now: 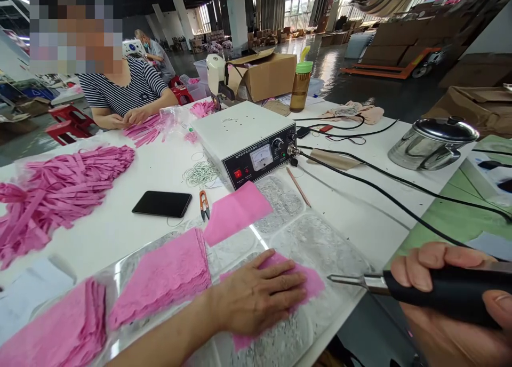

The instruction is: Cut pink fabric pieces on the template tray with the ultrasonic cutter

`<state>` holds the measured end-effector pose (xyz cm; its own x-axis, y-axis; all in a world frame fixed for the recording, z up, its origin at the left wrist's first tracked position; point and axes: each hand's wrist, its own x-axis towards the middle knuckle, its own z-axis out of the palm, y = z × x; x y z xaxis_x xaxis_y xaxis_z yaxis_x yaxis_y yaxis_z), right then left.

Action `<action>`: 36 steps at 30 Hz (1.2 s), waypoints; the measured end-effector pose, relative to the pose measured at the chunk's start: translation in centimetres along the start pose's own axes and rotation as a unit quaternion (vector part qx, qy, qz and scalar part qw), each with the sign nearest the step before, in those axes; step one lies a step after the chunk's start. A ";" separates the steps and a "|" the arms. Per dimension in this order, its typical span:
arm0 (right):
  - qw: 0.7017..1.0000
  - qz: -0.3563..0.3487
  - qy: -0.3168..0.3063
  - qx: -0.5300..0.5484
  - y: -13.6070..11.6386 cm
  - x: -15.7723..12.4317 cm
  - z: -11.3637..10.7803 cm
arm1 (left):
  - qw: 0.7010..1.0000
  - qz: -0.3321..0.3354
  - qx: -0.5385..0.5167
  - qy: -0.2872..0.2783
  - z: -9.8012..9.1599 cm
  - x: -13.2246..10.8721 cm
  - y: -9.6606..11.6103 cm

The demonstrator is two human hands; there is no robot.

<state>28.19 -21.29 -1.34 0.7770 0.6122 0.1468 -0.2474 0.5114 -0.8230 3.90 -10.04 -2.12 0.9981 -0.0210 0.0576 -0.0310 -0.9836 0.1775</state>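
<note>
My left hand (260, 295) lies flat, fingers spread, on a pink fabric piece (316, 284) that rests on the clear mat. Around a black handheld tool (436, 295) with a pointed metal tip, my right hand (444, 313) is wrapped at the right edge; the tip points left, close to the fabric's right edge. Another pink piece (240, 209) lies flat beyond my left hand. To the left are two stacks of pink fabric, one nearer the middle (164, 281) and one at the lower left corner (60, 329).
A control box (260, 153) with black cables stands behind the mat. Nearby lie a phone (162, 204), orange snips (204, 204) and a pencil (298, 186). Pink strips (72, 185) cover the left side. A bottle (301, 89) and metal pot (428, 145) stand farther back. A person sits opposite.
</note>
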 end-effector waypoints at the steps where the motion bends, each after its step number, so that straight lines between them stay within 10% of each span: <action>1: 1.000 0.008 -0.010 -0.001 -0.1 -0.3 -0.1 | 1.000 0.000 -0.002 0.001 0.0 0.0 0.0; 36: 0.984 -0.004 -0.155 -0.084 0.1 -1.0 0.5 | 1.000 -0.003 -0.006 0.015 -0.1 0.1 0.1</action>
<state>27.15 -21.55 -1.25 0.5582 0.7765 0.2922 -0.1230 0.4257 -0.8964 3.97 -10.08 -1.96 0.9963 -0.0104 0.0856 -0.0266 -0.9814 0.1899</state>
